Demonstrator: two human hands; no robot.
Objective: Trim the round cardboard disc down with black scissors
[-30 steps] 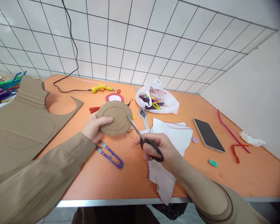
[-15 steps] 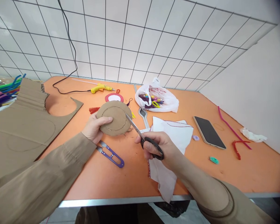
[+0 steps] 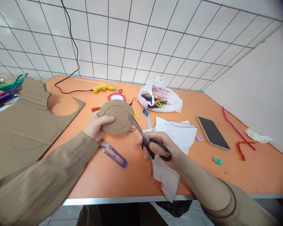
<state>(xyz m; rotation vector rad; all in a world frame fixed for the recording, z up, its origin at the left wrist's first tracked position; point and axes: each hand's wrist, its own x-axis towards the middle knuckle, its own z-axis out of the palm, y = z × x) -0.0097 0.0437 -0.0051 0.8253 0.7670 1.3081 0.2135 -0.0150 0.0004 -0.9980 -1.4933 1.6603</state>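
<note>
A round cardboard disc (image 3: 119, 125) with a smaller circle marked inside its edge is gripped by my left hand (image 3: 95, 125), thumb on its face. My right hand (image 3: 159, 146) holds black-handled scissors (image 3: 138, 127), fingers through the loops. Their blades are slightly parted, with the tips at the disc's right side by the marked line. Under the disc's lower left lie purple thread snips (image 3: 114, 156) on the table. Behind the disc is a red ring with a white centre (image 3: 116, 97), and a red tassel (image 3: 96, 109) shows at its left.
A large cut cardboard sheet (image 3: 33, 131) covers the left of the orange table (image 3: 136, 185). Farther back are a yellow glue gun (image 3: 105, 88) and a plastic bag of threads (image 3: 172, 102). White cloth (image 3: 176, 131), a phone (image 3: 213, 133) and pipe cleaners (image 3: 237, 127) lie rightward.
The scissor handles have spread and the blades have parted a little. My left hand keeps its hold on the disc. The whole view has shifted slightly.
</note>
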